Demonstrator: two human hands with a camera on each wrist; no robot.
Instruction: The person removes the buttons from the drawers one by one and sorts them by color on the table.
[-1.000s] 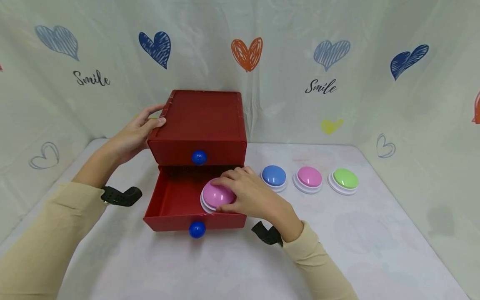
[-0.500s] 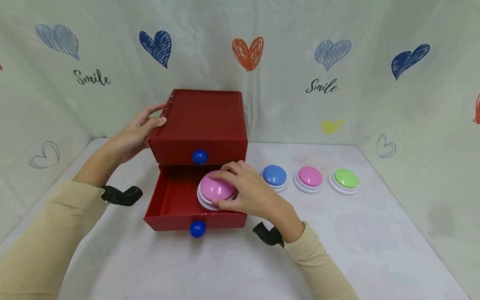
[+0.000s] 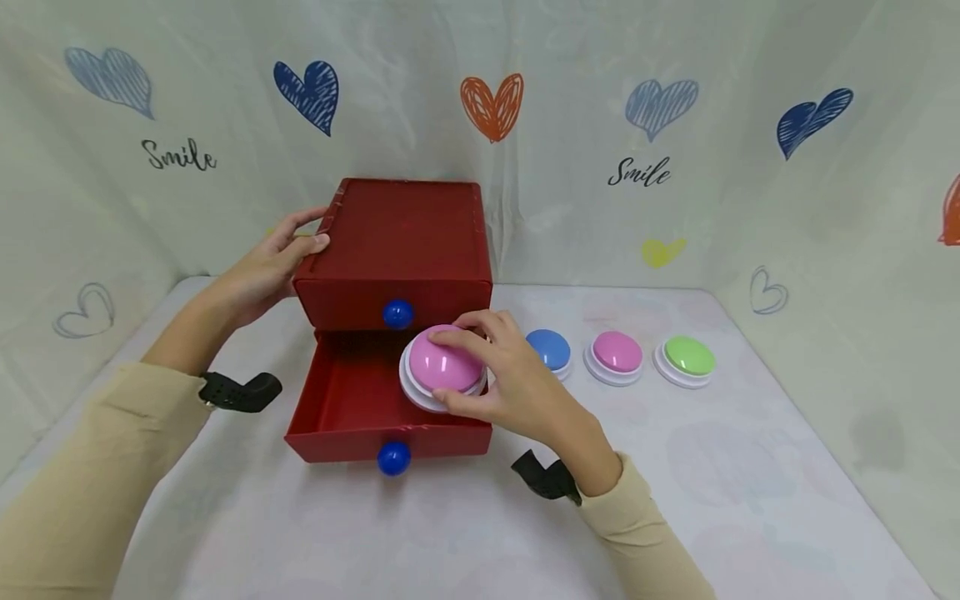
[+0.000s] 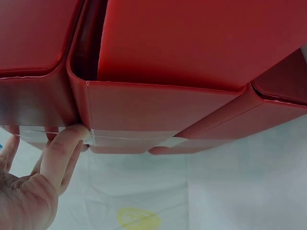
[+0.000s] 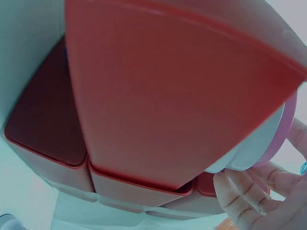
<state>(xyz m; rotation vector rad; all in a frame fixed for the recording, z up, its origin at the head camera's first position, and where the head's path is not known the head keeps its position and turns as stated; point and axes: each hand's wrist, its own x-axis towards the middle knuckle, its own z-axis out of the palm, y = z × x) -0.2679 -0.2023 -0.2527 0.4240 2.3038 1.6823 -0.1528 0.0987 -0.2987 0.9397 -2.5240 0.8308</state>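
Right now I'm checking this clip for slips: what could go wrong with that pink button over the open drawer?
The right hand grips the pink button only by its rim above the open lower drawer; it might slip and drop back in. It sits close to the upper drawer's blue knob and could knock it. The left hand only rests on the red box, so a bump may shift it.

This looks like a small staged recording booth, not a lived-in room. A pale curtain printed with hearts and the word "Smile" closes the space at 9, 12 and 3 o'clock, and a white cloth-covered table fills the floor of it. On it stand only toy-like things: a red drawer box at 12 o'clock and a row of dome buttons at 2 o'clock.
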